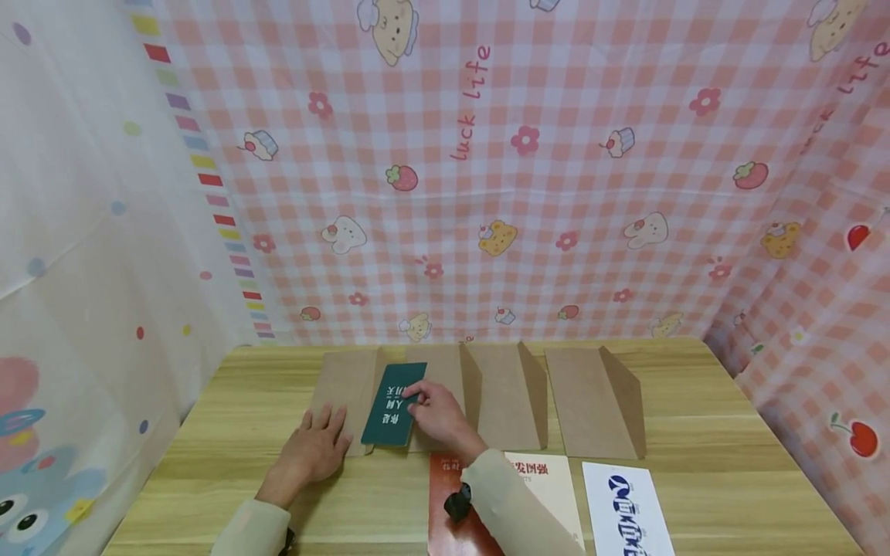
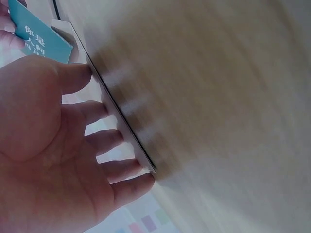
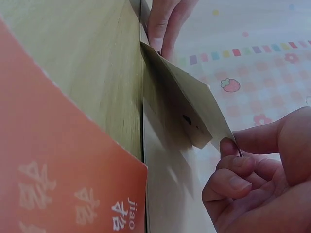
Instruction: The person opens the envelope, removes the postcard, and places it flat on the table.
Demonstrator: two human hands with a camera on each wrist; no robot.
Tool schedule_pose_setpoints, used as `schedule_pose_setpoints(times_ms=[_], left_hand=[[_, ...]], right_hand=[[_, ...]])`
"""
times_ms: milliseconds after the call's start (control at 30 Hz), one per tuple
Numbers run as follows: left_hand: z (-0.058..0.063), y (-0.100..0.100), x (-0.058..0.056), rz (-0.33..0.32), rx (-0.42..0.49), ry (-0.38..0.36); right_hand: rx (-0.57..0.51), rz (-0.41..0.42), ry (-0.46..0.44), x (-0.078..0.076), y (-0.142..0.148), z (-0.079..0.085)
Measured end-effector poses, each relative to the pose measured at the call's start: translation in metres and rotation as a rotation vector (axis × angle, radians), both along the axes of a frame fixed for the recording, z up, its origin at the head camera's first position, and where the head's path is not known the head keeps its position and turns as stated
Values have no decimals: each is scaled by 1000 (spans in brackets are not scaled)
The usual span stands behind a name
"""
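My left hand (image 1: 316, 452) rests with its fingers spread on the leftmost brown paper envelope (image 1: 348, 378). In the left wrist view its fingertips touch the envelope near the edge. A dark green card (image 1: 378, 421) with white characters is held by my right hand (image 1: 445, 417), thumb and fingers pinching its right edge. The card lies tilted across the envelope's right side, where the flap is. In the right wrist view, the pinched edge is raised above the table; how far the card's other edge reaches into the envelope cannot be told.
More brown envelopes (image 1: 501, 394) with flaps to the right lie in a row along the back. Nearer, a red and cream printed sheet (image 1: 549, 502) lies partly under the right forearm. To its right is a white sheet (image 1: 657, 525) with blue print. Patterned cloth (image 1: 584, 270) hangs behind the table.
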State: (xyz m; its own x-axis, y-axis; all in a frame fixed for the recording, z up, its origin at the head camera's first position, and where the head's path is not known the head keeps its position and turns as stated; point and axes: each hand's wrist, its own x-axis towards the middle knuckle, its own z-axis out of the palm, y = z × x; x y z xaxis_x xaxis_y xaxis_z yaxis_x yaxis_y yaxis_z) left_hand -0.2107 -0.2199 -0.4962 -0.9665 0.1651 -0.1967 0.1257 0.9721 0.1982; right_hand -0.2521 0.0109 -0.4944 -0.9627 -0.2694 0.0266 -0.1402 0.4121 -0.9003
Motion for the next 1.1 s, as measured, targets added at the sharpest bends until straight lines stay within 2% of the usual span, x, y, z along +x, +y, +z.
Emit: schedule_pose_setpoints(times_ms=[500, 767, 967, 1100], left_hand=[[0, -2, 0, -5, -8, 9], [-2, 0, -2, 13, -20, -6], [-3, 0, -1, 17, -27, -8], [-3, 1, -1, 19, -18, -14]], right_hand=[[-46, 73, -61, 12, 14, 5], [-61, 156, -62, 25, 21, 9], [-95, 195, -138, 37, 29, 11], [-96, 219, -136, 44, 33, 12]])
